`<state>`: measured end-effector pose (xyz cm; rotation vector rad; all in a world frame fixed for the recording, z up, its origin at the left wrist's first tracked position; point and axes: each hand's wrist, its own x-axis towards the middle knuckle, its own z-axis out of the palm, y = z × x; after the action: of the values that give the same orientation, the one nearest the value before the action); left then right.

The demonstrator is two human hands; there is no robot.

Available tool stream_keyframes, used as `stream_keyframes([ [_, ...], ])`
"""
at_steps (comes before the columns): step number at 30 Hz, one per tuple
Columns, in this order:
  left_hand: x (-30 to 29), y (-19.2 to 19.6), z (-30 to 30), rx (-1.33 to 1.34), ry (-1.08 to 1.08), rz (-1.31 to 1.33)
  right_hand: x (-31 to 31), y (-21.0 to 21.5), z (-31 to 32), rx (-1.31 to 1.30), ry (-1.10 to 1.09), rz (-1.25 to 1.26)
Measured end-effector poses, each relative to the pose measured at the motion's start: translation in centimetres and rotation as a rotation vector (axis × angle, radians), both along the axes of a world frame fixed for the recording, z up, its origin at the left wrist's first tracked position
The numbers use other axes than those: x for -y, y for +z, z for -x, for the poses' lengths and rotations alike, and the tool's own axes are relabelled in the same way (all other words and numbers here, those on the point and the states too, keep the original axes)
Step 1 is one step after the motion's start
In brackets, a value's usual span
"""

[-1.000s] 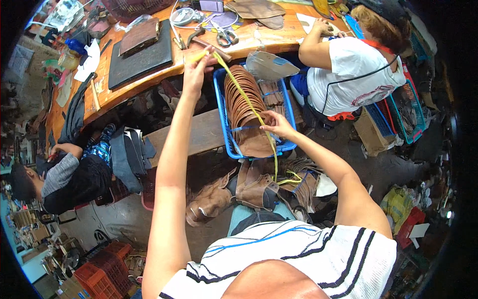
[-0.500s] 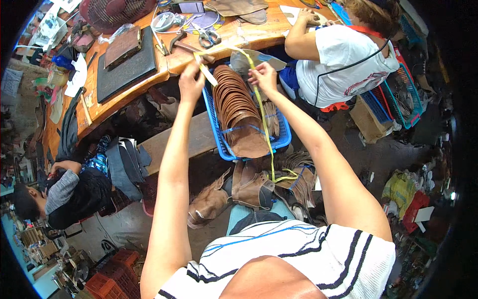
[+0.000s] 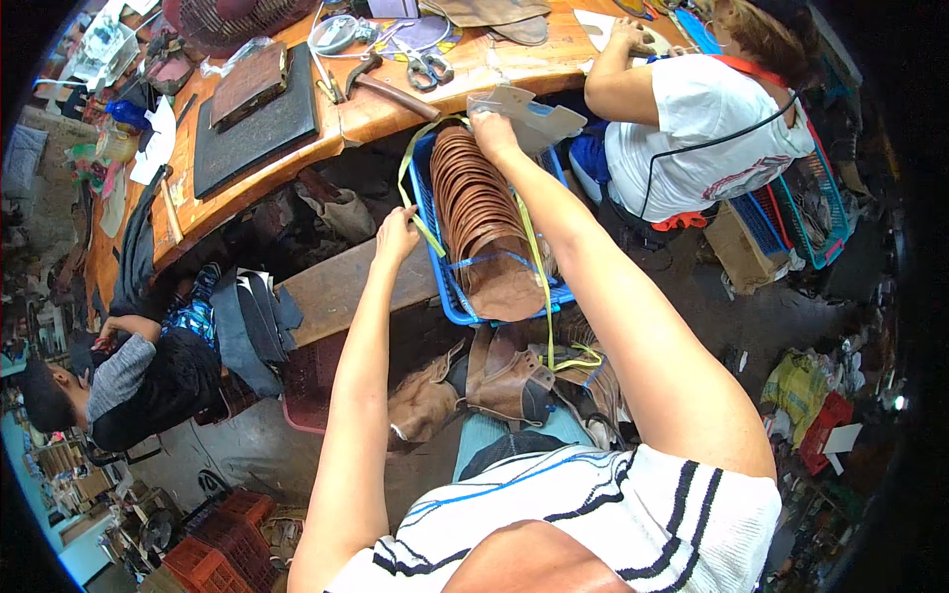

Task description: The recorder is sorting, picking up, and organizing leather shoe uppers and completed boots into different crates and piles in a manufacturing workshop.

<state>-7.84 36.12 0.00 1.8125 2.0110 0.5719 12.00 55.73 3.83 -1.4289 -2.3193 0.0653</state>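
A slim, slack yellow strip [image 3: 550, 331] bends outside the left edge of the blue basket [image 3: 424, 188], rounds the far end, then runs down beside the brown leather pieces [image 3: 484, 203] and hangs over the near edge. The curved pieces stand packed in a long row inside

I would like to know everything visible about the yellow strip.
The yellow strip is long, narrow and flexible, like tape; its material is uncertain. The left hand pinches it, leaving a short tail by the left rim of the blue basket. It arcs up toward the right hand at the far end; another length runs right of the brown stack, over the near rim, and bends loosely below.
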Motion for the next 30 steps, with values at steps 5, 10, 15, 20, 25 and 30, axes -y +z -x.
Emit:
stream_keyframes([
  [5,2.5,0.5,-1.1,0.143,-0.061,0.011,0.5,-1.5,-1.9,0.150,0.159,0.027],
  [10,6.0,1.3,-2.8,0.249,-0.092,0.122,3.6,-3.0,-6.6,0.054,0.113,0.307],
  [15,12.2,1.3,-3.1,0.449,-0.023,0.005,15.2,-1.0,-13.7,-0.194,-0.102,0.326],
  [20,17.2,0.7,-5.9,0.755,0.079,0.159,28.7,-1.5,-20.0,-0.173,-0.195,0.812],
  [25,19.1,0.9,-9.2,0.833,0.080,0.307,31.0,-4.0,-18.7,-0.752,-0.281,0.940],
  [30,19.1,1.0,-11.4,0.750,-0.047,0.235,21.3,-2.0,-18.2,-0.870,-0.230,0.906],
])
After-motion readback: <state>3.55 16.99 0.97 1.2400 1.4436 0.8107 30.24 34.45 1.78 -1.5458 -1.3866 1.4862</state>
